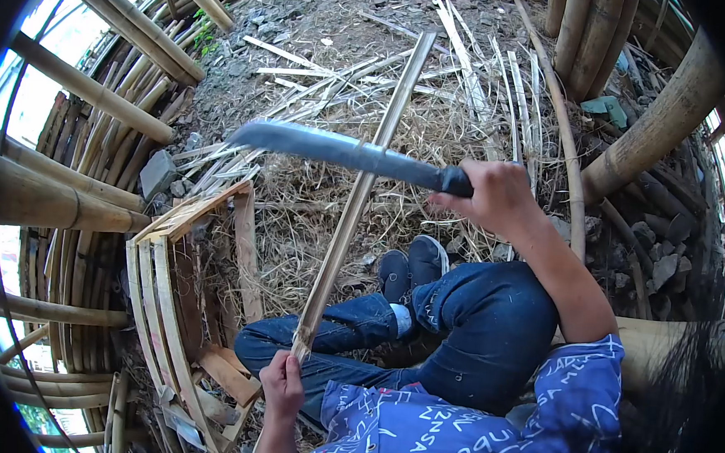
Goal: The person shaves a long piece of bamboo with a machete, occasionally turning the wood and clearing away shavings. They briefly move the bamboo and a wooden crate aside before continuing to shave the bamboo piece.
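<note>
My right hand [495, 197] is closed round the dark handle of a machete [326, 149], its long blade pointing left with the tip at the far left end. The blade crosses over a long split bamboo strip [350, 217] a little above the strip's middle. At the strip's near end, by my left knee, my left hand [283, 384] pinches it between thumb and fingers. From there the strip slants up and away to the right, over my jeans and the littered ground.
Split bamboo pieces [471, 84] and shavings [298, 198] cover the ground ahead. A wooden crate [155, 297] stands on the left, near a grey block [158, 174]. Thick bamboo poles [659, 120] rise on both sides. Rubble [663, 266] lies at the right.
</note>
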`<state>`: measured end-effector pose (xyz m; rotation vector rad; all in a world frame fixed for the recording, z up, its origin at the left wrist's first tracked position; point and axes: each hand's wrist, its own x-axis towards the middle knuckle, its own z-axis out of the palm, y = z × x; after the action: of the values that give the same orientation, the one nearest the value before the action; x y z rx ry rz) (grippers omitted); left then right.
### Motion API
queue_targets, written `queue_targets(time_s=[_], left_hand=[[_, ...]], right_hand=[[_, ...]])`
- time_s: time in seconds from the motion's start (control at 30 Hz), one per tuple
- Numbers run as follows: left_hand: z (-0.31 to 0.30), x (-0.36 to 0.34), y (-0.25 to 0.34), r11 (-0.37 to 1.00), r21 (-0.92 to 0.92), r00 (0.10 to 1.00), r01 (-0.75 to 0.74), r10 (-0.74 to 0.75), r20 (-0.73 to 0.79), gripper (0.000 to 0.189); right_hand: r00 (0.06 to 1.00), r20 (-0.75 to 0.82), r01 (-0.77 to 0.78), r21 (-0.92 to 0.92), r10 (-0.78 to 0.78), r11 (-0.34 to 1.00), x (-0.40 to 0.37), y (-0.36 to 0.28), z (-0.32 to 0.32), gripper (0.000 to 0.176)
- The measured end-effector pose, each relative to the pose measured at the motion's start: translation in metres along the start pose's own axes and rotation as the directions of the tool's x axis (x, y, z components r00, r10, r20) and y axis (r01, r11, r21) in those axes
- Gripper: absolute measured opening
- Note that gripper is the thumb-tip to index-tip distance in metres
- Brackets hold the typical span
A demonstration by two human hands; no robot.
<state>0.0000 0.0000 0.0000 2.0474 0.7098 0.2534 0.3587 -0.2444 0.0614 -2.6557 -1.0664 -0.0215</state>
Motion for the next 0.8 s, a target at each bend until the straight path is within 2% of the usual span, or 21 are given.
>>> queue_targets(time_s=[0.07, 0.17, 0.23, 0.3, 0.5, 0.57, 0.6, 0.67, 0.7, 0.8], left_hand=[[-0.007, -0.010, -0.012, 0.998, 0.064, 1.000, 0.001, -0.001, 0.005, 0.029], [-0.024, -0.023, -0.032, 0.990, 0.137, 1.000, 0.017, -0.018, 0.007, 0.021], [-0.028, -0.032, -0.046, 0.987, 0.158, 1.000, 0.017, -0.020, 0.021, 0.021], [-0.031, -0.032, -0.047, 0.981, 0.195, 0.999, -0.010, 0.003, 0.036, 0.022], [0.005, 0.004, -0.006, 0.971, 0.233, 0.998, -0.048, 0.039, 0.041, 0.020], [0.025, 0.022, 0.011, 0.995, 0.089, 0.999, -0.033, 0.029, 0.042, 0.022], [0.035, 0.031, 0.020, 0.995, 0.089, 0.998, -0.043, 0.039, 0.041, 0.022], [0.050, 0.047, 0.035, 0.996, -0.093, 0.999, 0.000, 0.005, 0.048, 0.022], [0.054, 0.052, 0.036, 0.996, -0.094, 0.999, -0.015, 0.019, 0.047, 0.022], [0.064, 0.064, 0.044, 0.960, -0.278, 0.992, -0.017, 0.052, 0.117, 0.018]], right_hand=[[0.984, -0.046, -0.170, 0.019, 0.171, 0.985, 0.000, 0.010, 0.000, 0.061], [0.951, -0.132, -0.280, 0.026, 0.281, 0.960, -0.002, 0.030, 0.014, 0.061], [0.940, -0.109, -0.322, 0.023, 0.322, 0.947, -0.009, 0.039, 0.009, 0.060], [0.920, -0.162, -0.357, 0.029, 0.357, 0.934, -0.014, 0.050, 0.017, 0.060], [0.961, -0.139, -0.233, 0.075, 0.241, 0.970, -0.015, 0.036, 0.014, 0.066], [0.997, -0.042, -0.056, 0.064, 0.059, 0.996, -0.015, 0.025, 0.011, 0.068], [0.997, -0.052, -0.058, 0.062, 0.061, 0.996, -0.015, 0.017, 0.008, 0.068], [0.996, -0.004, 0.092, 0.058, -0.092, 0.994, -0.014, 0.002, 0.003, 0.071], [0.996, -0.017, 0.089, 0.053, -0.088, 0.995, -0.014, 0.000, 0.005, 0.071], [0.972, -0.155, 0.187, 0.039, -0.179, 0.982, -0.012, -0.001, 0.010, 0.071]])
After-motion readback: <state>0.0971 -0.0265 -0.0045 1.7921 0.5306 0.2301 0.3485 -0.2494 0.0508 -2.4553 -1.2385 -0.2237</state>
